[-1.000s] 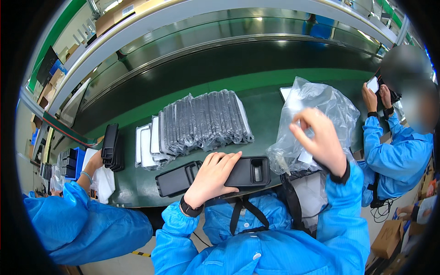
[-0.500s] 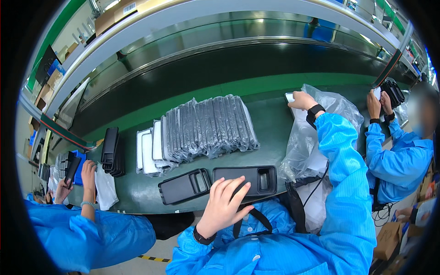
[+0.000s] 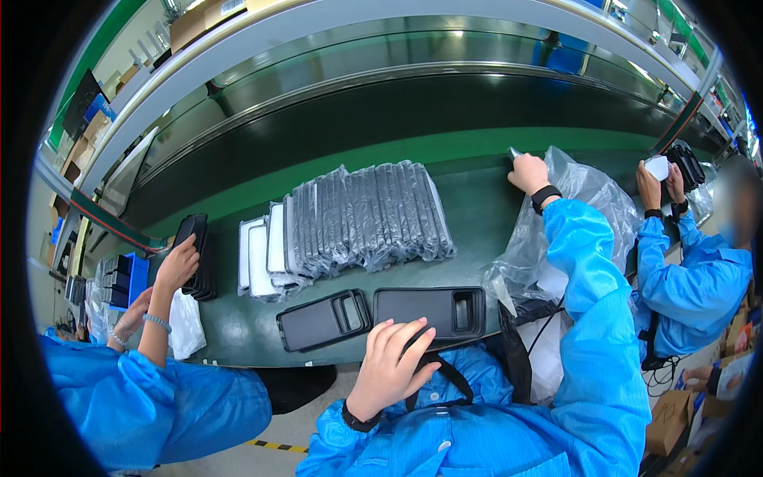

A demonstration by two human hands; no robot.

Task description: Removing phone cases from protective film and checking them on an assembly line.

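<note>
My left hand [image 3: 392, 370] is open, fingers spread, at the near edge of a black plastic case-like frame [image 3: 417, 308] with a rectangular opening; whether it touches the frame I cannot tell. Left of that lies a similar black frame [image 3: 314, 323], slightly tilted. My right hand [image 3: 528, 173] reaches far right beside a crumpled clear plastic bag [image 3: 588, 195]. Its fingers are closed on a thin pale flat piece [image 3: 515, 152], mostly hidden by the hand. A row of plastic-wrapped dark flat panels [image 3: 358, 215], with white-faced ones [image 3: 257, 253] at its left end, stands beyond the frames.
On the left, a co-worker's hand [image 3: 178, 262] is on a stack of black frames [image 3: 203, 278], near a white bag [image 3: 187, 326] and blue bin [image 3: 138, 280]. Another co-worker on the right holds a white piece [image 3: 656, 168]. A metal rail [image 3: 358, 77] runs behind the green table [image 3: 469, 215].
The pale piece in my right hand has tipped upward as the hand shifted slightly. My left hand has lowered a little. The left co-worker's hand has moved onto the frame stack.
</note>
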